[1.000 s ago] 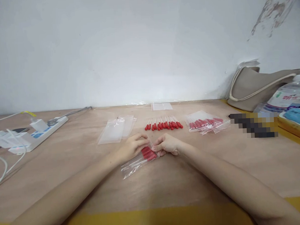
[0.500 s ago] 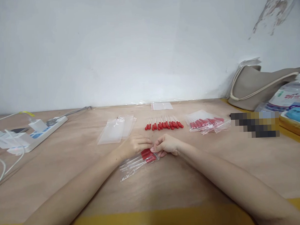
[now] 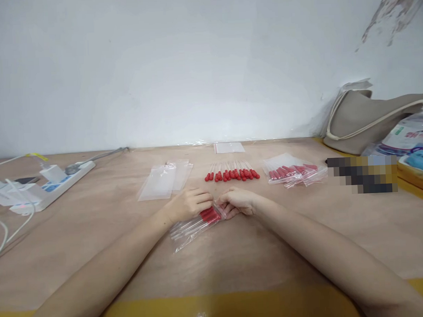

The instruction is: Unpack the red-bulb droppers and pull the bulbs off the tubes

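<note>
A clear zip bag (image 3: 191, 233) lies slanted on the table in front of me, with several red-tipped, pale-stemmed sticks (image 3: 210, 216) inside. My left hand (image 3: 191, 203) grips its upper edge, fingers curled. At the bag's right end, by the zip opening, my right hand (image 3: 237, 202) pinches the plastic with thumb and fingers. Beyond my hands lies a row of loose red-tipped sticks (image 3: 233, 175). Flat empty zip bags (image 3: 157, 183) rest to the left of the row. On its right is a pile of filled zip bags (image 3: 292, 172).
A power strip (image 3: 58, 186) with white chargers and cables is at the left. Another white bag (image 3: 229, 147) lies near the wall. On the right are a beige bag (image 3: 367, 119), a plastic bottle (image 3: 408, 133), a blurred dark object (image 3: 362, 175) and a tray with blue cloth (image 3: 422, 162).
My right thumb has shifted from the red tips up to the bag's right end. The view has tilted slightly; the bag stays in nearly the same place.
</note>
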The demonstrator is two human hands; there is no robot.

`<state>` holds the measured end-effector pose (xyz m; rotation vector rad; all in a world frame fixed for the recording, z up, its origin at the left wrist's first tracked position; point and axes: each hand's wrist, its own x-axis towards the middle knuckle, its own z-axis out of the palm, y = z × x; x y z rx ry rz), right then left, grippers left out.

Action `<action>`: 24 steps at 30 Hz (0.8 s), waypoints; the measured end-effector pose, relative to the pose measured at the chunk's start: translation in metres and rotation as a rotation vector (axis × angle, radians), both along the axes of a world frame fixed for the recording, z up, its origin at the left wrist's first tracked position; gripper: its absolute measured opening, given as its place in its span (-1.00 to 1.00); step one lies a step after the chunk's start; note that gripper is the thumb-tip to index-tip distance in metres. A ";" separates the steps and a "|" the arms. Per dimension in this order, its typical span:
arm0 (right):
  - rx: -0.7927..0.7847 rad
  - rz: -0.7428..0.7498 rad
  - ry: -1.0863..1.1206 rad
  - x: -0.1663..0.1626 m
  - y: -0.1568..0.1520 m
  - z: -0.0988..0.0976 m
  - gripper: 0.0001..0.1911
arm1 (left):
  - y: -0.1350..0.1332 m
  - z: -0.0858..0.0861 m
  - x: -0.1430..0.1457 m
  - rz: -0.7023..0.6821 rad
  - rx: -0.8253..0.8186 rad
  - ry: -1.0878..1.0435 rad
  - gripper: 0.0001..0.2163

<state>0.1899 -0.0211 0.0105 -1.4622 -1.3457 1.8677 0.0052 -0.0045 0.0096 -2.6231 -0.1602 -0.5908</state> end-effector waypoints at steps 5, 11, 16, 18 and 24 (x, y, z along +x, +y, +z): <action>0.035 0.008 -0.029 -0.001 -0.003 0.001 -0.91 | -0.002 0.003 0.002 0.088 -0.045 0.040 -0.81; 0.065 -0.002 -0.014 -0.003 -0.005 0.002 -0.93 | -0.002 0.003 0.003 0.115 -0.111 0.092 -0.78; 0.093 -0.105 -0.061 -0.012 -0.003 -0.002 -0.87 | -0.002 0.005 0.006 0.109 -0.158 0.121 -0.75; 0.124 -0.158 -0.089 -0.013 -0.002 -0.004 -0.84 | -0.002 0.007 0.005 0.081 -0.162 0.105 -0.74; 0.183 -0.160 -0.066 -0.007 -0.004 -0.011 -0.89 | -0.002 0.024 -0.003 0.054 -0.117 0.032 -0.74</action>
